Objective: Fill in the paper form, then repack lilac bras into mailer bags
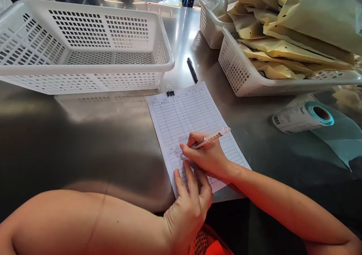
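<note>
A paper form point(186, 115) printed with ruled tables lies on the metal table, a black binder clip point(170, 92) on its top edge. There is some handwriting in the first row of the upper table. My right hand point(207, 155) grips a clear-barrelled pen point(215, 135), its tip hidden behind my fingers over the lower table of the form. Just below it, my left hand point(192, 194) rests with fingers spread on the bottom part of the sheet. A black capped pen point(192, 70) lies beyond the top edge of the paper.
At the left stands a white perforated plastic basket point(113, 69) with nothing in it. To the right, another white basket point(237, 64) is heaped with tan padded envelopes point(308, 25). Nearer on that side lies a roll of labels point(299, 117) with its blue-green backing trailing off.
</note>
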Available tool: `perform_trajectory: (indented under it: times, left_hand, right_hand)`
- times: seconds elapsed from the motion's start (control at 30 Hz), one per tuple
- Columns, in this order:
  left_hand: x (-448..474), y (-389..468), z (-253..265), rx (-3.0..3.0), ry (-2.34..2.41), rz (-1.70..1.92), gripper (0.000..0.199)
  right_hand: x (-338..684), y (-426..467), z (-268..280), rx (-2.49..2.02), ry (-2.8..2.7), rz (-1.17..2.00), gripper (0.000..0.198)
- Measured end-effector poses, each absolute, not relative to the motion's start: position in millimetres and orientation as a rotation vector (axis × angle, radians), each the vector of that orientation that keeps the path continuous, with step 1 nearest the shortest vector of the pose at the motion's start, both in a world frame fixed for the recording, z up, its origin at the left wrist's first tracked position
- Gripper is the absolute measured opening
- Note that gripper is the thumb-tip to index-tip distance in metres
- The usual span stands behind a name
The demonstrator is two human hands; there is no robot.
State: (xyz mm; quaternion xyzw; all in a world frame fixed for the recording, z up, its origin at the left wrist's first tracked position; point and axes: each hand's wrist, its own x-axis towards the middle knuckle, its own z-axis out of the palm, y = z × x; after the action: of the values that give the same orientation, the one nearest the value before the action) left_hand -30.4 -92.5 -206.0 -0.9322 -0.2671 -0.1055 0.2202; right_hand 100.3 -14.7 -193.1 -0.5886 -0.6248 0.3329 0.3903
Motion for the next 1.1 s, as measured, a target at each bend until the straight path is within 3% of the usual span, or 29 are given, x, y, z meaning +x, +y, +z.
perform_trajectory:
  times: [1.1]
  left_hand:
    - [-32.9,-94.0,-209.3,-2.516,-0.743,-0.246,0.039]
  right_hand:
    - [100.0,-14.4,-192.9,-1.427,-1.641,0.719,0.031]
